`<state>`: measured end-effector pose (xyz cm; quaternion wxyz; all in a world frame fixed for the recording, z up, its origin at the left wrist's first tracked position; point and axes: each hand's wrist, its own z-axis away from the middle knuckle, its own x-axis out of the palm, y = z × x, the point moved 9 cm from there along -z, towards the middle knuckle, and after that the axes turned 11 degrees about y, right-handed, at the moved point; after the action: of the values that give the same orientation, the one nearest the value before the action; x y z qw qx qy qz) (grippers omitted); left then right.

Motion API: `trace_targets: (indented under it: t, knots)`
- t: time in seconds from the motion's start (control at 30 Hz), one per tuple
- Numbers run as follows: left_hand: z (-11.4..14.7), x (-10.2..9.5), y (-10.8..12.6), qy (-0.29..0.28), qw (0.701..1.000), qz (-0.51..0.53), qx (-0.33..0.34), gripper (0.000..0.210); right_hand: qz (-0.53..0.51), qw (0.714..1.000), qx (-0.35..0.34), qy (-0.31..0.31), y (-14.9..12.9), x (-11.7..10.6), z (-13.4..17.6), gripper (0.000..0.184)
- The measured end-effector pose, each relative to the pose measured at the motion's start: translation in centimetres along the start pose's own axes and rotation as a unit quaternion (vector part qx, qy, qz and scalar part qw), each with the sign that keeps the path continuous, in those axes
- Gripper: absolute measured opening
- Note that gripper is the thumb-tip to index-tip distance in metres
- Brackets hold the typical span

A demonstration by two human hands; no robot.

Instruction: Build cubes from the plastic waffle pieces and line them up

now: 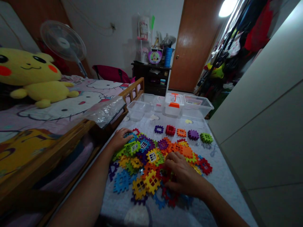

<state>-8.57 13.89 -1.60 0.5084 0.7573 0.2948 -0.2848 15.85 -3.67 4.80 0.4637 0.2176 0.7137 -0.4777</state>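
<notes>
The heap of notched plastic pieces [153, 156] sprawls between the two hands, and a red piece [164, 173] in it lies just beside the right hand [179, 174], the nearer of the pair. That hand's fingers curl downward, thumb apart; I can't tell whether they pinch anything. The left hand [120, 138] rests, fingers loosely bent, on the heap's left edge, its grip hidden. Beyond the heap, on the far side, a row of pieces [181, 132] runs left to right
</notes>
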Motion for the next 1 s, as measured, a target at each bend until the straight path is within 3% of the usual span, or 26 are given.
trace_targets:
  t: [0.2,0.43,0.77,0.87,1.0]
  knots:
    - [0.0,0.0,0.0,0.0,1.0,0.008,0.007,0.044,-0.05,0.996,-0.011,0.07,0.5,-0.9,-0.6,0.009]
    - [0.1,-0.1,0.0,0.008,1.0,0.023,-0.017,0.045,-0.094,0.976,0.022,0.197,3.3,-2.4,-0.6,0.01]
    - [0.2,-0.4,0.2,-0.003,0.997,0.05,-0.063,0.051,-0.068,0.946,0.08,0.307,6.9,-4.1,0.2,0.011]
    - [0.2,-0.5,0.2,0.001,0.997,0.047,-0.058,0.051,-0.045,0.95,0.063,0.301,6.9,-4.3,-0.1,0.016]
    - [0.2,-0.4,0.2,0.003,0.998,0.043,-0.052,0.05,-0.007,0.972,0.037,0.233,6.1,-2.8,-0.7,0.019]
